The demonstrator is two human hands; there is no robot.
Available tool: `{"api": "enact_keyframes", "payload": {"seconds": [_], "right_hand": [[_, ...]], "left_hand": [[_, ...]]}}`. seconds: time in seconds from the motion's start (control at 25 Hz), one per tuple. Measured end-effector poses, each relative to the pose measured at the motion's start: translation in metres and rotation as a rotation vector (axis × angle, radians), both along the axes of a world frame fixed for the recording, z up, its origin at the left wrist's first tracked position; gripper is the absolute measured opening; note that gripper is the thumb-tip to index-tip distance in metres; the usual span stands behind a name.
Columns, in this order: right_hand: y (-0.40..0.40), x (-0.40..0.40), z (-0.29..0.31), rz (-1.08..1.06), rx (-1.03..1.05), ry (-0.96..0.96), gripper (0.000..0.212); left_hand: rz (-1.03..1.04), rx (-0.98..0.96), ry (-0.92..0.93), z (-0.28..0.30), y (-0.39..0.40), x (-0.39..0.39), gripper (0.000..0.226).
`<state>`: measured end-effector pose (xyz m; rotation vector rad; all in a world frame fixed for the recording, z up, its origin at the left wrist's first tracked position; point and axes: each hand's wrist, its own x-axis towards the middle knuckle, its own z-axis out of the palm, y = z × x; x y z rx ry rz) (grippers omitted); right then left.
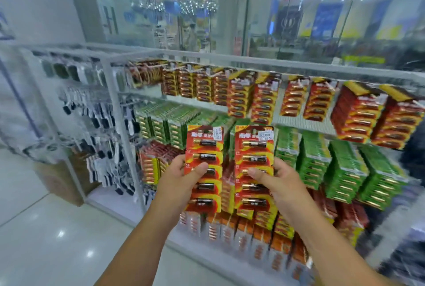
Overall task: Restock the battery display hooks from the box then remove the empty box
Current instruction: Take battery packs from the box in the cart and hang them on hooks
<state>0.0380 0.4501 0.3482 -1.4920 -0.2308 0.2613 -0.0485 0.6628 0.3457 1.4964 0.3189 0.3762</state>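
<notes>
Each hand holds up a red and yellow battery card in front of the display rack. My left hand grips the left battery card with its thumb across the front. My right hand grips the right battery card the same way. Both cards stand upright, side by side, with a narrow gap between them and white price stickers at the top. Behind them hang rows of red battery packs on the upper hooks and green battery packs on the middle hooks. No box is in view.
The white wire display rack runs from left to right. Black and white small goods hang on its left section. A brown cardboard box stands on the floor at the rack's left end. A glossy tiled floor lies at the lower left.
</notes>
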Motion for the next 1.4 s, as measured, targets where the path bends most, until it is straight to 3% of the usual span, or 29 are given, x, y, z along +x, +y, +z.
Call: {"api": "enact_keyframes", "payload": {"seconds": [0.08, 0.2, 0.4, 0.8, 1.12, 1.28, 1.4], "right_hand": [[0.039, 0.007, 0.009, -0.014, -0.003, -0.013, 0.025], [0.082, 0.025, 0.015, -0.038, -0.018, -0.019, 0.026], [0.129, 0.081, 0.022, -0.078, -0.009, -0.05, 0.024], [0.21, 0.214, 0.037, -0.069, 0.014, -0.096, 0.019], [0.242, 0.254, 0.041, -0.175, 0.002, -0.108, 0.02], [0.256, 0.262, 0.039, -0.23, -0.047, -0.096, 0.037], [0.266, 0.264, 0.039, -0.265, -0.048, -0.092, 0.073]], "left_hand": [[-0.018, 0.002, -0.014, 0.007, 0.043, 0.012, 0.018], [-0.022, 0.002, -0.017, 0.016, 0.092, 0.036, 0.039], [-0.006, -0.044, -0.045, 0.025, 0.134, 0.095, 0.021], [-0.008, -0.018, -0.07, 0.05, 0.183, 0.232, 0.021], [-0.11, -0.047, -0.074, 0.051, 0.229, 0.302, 0.018], [-0.176, -0.1, -0.072, 0.05, 0.247, 0.32, 0.014], [-0.238, -0.089, -0.083, 0.048, 0.255, 0.329, 0.01]]}}
